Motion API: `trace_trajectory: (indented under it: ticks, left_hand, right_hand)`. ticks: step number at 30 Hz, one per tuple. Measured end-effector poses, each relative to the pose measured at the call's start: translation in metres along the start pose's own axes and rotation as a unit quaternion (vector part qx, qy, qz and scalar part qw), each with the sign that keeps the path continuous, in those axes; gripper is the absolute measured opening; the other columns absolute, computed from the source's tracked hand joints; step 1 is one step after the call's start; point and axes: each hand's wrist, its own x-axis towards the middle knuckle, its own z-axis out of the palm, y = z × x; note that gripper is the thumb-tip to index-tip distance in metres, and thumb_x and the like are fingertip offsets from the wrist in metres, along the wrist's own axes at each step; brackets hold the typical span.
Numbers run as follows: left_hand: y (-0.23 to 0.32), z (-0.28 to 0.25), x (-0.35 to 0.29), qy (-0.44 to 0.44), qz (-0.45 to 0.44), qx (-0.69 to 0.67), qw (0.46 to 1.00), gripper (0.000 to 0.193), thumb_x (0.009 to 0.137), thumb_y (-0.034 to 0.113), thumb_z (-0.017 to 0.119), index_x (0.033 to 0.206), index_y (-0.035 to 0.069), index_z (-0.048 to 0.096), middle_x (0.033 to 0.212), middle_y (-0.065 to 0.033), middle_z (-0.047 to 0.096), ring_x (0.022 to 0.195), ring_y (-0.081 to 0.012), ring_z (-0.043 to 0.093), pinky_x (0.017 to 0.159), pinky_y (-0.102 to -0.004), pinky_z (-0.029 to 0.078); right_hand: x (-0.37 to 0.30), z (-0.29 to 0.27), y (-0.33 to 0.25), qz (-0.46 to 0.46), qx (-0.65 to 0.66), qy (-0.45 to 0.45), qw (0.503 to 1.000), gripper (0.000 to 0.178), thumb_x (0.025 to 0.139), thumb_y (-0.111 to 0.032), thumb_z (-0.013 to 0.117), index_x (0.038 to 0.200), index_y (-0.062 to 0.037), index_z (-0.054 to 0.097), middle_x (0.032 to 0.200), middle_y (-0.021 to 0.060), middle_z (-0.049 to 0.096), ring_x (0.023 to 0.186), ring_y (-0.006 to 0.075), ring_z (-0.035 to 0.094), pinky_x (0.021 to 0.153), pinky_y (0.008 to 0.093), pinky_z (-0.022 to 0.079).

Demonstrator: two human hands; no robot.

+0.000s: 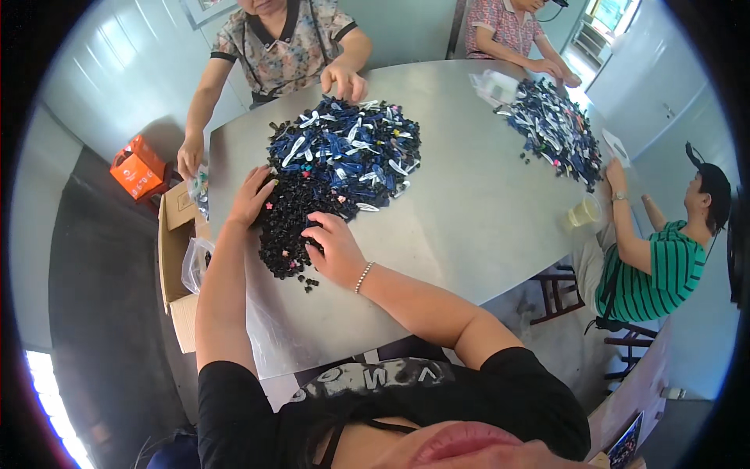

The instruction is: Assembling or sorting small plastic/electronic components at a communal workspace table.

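A heap of small black pieces (293, 227), which look like mini hair claws, lies on the metal table in front of me. A few pink flower-shaped pieces are mixed in. It runs into a larger pile of blue and white hair clips (351, 144) just beyond. My left hand (250, 197) rests at the heap's left edge, fingers stretched out, a yellowish bit by the fingertips. On the near right side, my right hand (337, 248) has its fingers apart and slightly bent, tips touching the black pieces. Neither hand shows anything held.
Across the table (461, 211), a person's hand (344, 80) reaches to the pile's far edge; their other holds a plastic bag. Two more people sit around a second clip pile (551, 129). A yellowish cup (582, 213) stands near the right edge. Left are a cardboard box (178, 227) and orange bag (138, 168).
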Motion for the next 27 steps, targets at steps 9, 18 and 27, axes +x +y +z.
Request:
trace_trajectory:
  ticks: [9, 18, 27]
  left_hand:
    - [0.055, 0.020, -0.024, 0.078, -0.114, -0.005, 0.990, 0.051, 0.091, 0.039, 0.055, 0.122, -0.001, 0.054, 0.132, -0.0196, 0.050, 0.125, -0.0336, 0.045, 0.105, -0.0379, 0.034]
    - [0.065, 0.034, -0.043, 0.123, -0.132, 0.020, 0.983, 0.057, 0.093, 0.040, 0.051, 0.131, -0.002, 0.044, 0.136, -0.0249, 0.044, 0.127, -0.0397, 0.040, 0.107, -0.0427, 0.031]
    - [0.115, 0.043, -0.122, 0.138, -0.107, 0.074, 0.982, 0.065, 0.089, 0.040, 0.057, 0.132, -0.006, 0.041, 0.136, -0.0322, 0.037, 0.128, -0.0444, 0.035, 0.109, -0.0465, 0.028]
  right_hand:
    - [-0.008, 0.005, -0.008, 0.077, -0.137, 0.004, 0.988, 0.039, 0.081, -0.022, 0.067, 0.114, -0.0057, 0.056, 0.131, 0.0191, 0.043, 0.122, 0.0373, 0.039, 0.103, 0.0519, 0.028]
    - [-0.015, 0.012, -0.006, 0.031, -0.140, 0.062, 0.988, 0.036, 0.082, -0.025, 0.066, 0.109, -0.0032, 0.059, 0.126, 0.0210, 0.048, 0.118, 0.0388, 0.043, 0.099, 0.0489, 0.033]
    - [0.000, 0.005, 0.033, 0.003, -0.132, 0.112, 0.985, 0.028, 0.079, -0.020, 0.070, 0.101, -0.0061, 0.061, 0.113, 0.0169, 0.055, 0.108, 0.0355, 0.050, 0.094, 0.0454, 0.038]
